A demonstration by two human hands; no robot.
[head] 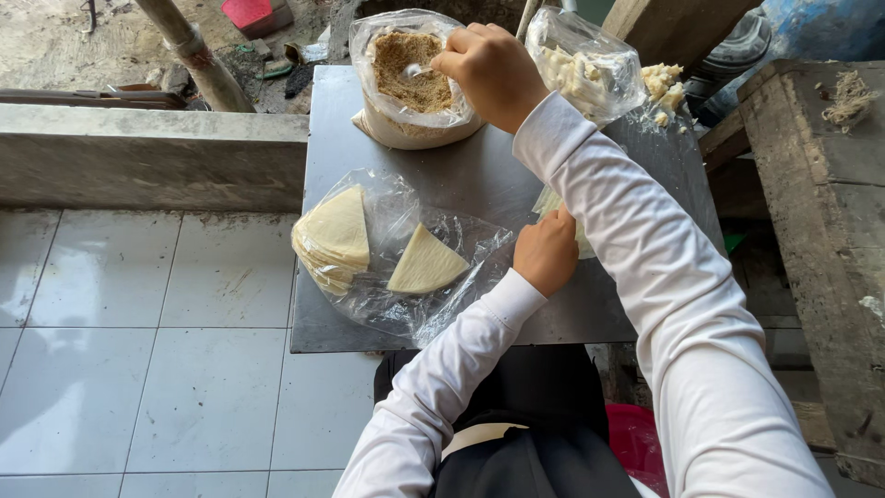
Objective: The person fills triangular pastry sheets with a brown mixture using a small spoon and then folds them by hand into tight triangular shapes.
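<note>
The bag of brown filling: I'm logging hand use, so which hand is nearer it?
Right. The right hand is over the bag, in its opening; the left hand rests nearer the table's near edge.

Clear plastic bag of brown crumbs [412, 78], standing open-mouthed at the far edge of the grey counter [479, 175], rim rolled down. Metal spoon [417, 69], bowl dipped in the crumbs, handle pinched by the right hand [493, 72]. Pale wrapper sheet [553, 207], lying flat, mostly hidden under the left hand [546, 251].
</note>
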